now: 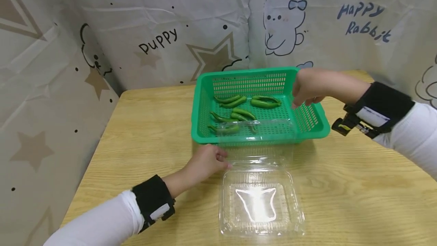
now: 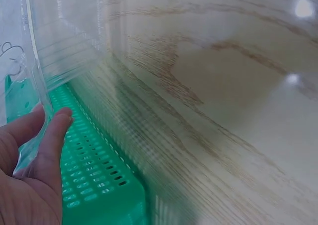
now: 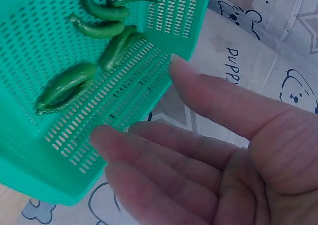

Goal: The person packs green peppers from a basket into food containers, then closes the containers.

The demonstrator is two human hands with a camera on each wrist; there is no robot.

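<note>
Holding the edge of the clear box's (image 1: 261,200) raised lid between thumb and fingers, the left hand (image 1: 205,162) sits by the green basket (image 1: 205,86). The right hand (image 1: 308,86) hangs over the basket's far corner, fingers loose, holding nothing. Green peppers (image 1: 235,101) lie inside the basket on the table (image 1: 153,124).

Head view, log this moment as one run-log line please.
left hand pinches clear clamshell box lid | right hand open above green basket | green peppers in basket | box holds nothing
</note>
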